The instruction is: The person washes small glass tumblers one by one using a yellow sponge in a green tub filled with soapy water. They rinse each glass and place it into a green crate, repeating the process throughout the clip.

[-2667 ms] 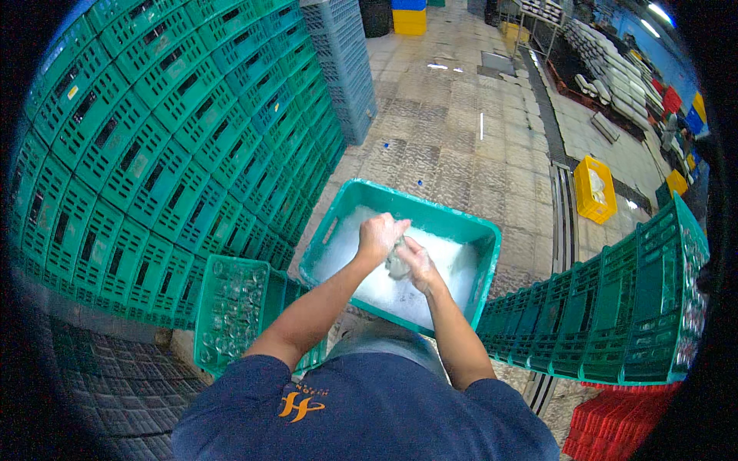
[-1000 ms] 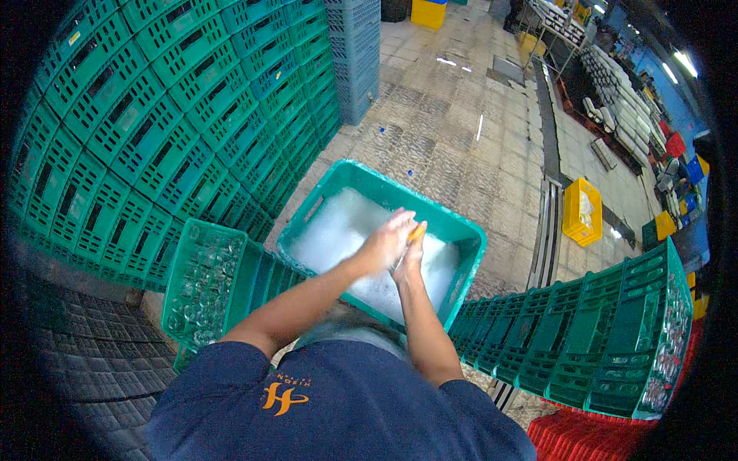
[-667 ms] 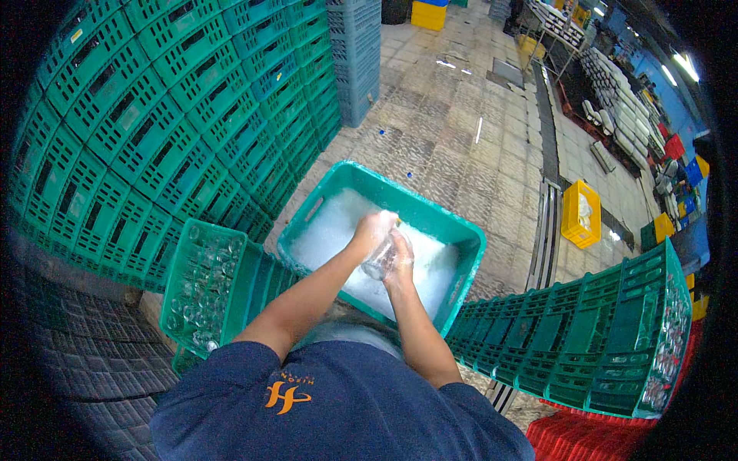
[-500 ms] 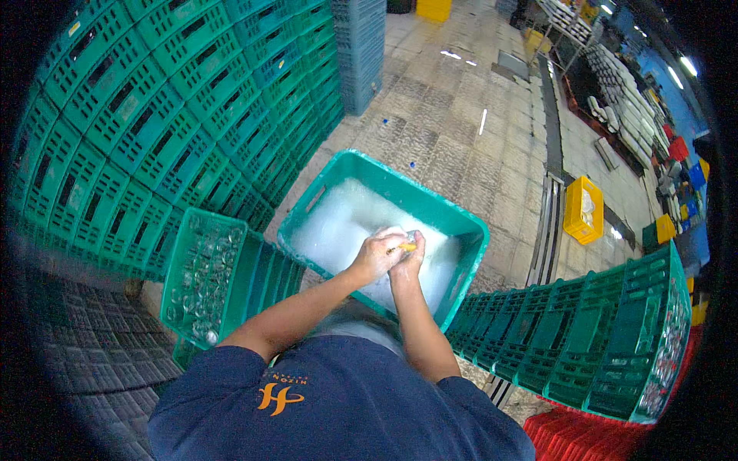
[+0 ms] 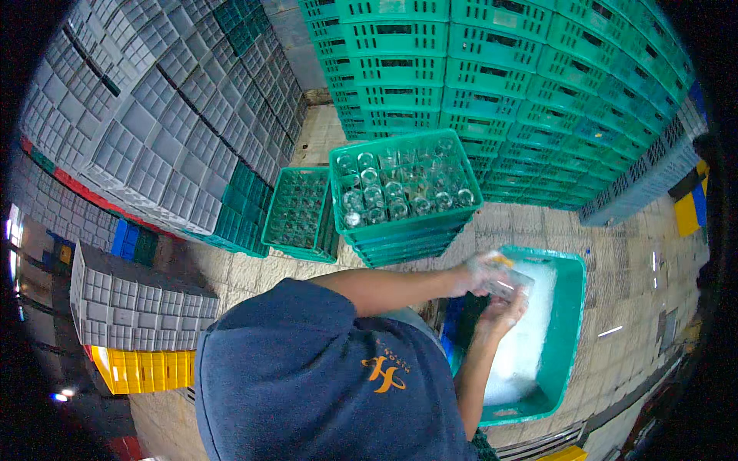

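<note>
Over the green tub (image 5: 570, 338) of white suds, my two hands are close together around a clear drinking glass (image 5: 507, 283), which lies tilted between them. My left hand (image 5: 475, 276) is closed at the glass's upper side, coated in foam, with a small yellow sponge-like piece (image 5: 502, 262) at its fingers. My right hand (image 5: 503, 312) grips the glass from below. Fingers hide part of the glass and of the yellow piece. Beside my left forearm stands a green crate (image 5: 406, 223) with several upturned clear glasses (image 5: 370, 177), on top of a stack.
Another green crate of glasses (image 5: 300, 206) sits left of that stack. Tall green crates (image 5: 484, 71) line the back. Grey crates (image 5: 154, 131) are piled at the left, with a lower grey stack (image 5: 142, 300) on yellow crates (image 5: 154, 370). Tiled floor (image 5: 615, 284) lies right of the tub.
My view has swung left, bringing the crates of glasses to the middle and the tub to the right. The glass now shows between my hands, where before they mostly covered what they held.
</note>
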`<state>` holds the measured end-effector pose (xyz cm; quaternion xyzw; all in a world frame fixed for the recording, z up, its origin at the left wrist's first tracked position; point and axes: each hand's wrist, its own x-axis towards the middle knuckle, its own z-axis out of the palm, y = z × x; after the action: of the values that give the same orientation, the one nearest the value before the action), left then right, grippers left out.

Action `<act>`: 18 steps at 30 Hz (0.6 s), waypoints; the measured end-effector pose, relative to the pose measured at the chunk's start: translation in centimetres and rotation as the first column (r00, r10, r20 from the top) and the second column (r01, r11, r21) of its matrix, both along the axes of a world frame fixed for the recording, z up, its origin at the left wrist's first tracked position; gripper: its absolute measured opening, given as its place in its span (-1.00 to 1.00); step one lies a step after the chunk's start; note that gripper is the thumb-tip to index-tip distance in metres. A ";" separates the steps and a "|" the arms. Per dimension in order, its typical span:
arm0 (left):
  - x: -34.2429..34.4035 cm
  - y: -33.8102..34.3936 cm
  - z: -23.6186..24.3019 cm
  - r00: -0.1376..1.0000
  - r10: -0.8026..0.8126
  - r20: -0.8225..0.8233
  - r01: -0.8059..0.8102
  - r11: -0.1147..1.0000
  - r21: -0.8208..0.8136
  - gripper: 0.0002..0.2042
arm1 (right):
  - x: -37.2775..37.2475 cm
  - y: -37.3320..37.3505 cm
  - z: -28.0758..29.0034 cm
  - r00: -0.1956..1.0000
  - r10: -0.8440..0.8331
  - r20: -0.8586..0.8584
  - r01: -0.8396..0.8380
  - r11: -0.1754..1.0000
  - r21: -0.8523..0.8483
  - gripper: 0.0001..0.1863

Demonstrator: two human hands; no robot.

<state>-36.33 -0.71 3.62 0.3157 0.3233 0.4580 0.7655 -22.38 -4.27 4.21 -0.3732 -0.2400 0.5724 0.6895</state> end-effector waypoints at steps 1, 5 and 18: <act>-3.4 0.0 0.2 0.995 0.069 0.074 -0.064 0.996 -0.059 -0.62 | -2.6 -0.1 0.8 0.998 0.056 0.015 -0.054 0.994 -0.097 -0.62; -17.6 -2.4 1.3 0.933 0.343 0.107 -0.323 0.932 -0.166 -0.69 | -11.8 -0.4 2.2 0.928 0.344 0.142 -0.342 0.939 -0.037 -0.50; -54.4 -1.2 -4.9 0.346 0.311 -0.885 -0.439 0.887 0.140 -0.55 | -27.5 1.1 -3.4 0.861 0.464 0.209 -0.395 0.868 -0.300 -0.76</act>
<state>-90.72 -1.90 -1.29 0.3773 0.7660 0.3651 0.3709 -49.90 -3.20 0.82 -0.4681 -0.3374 0.6806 0.4515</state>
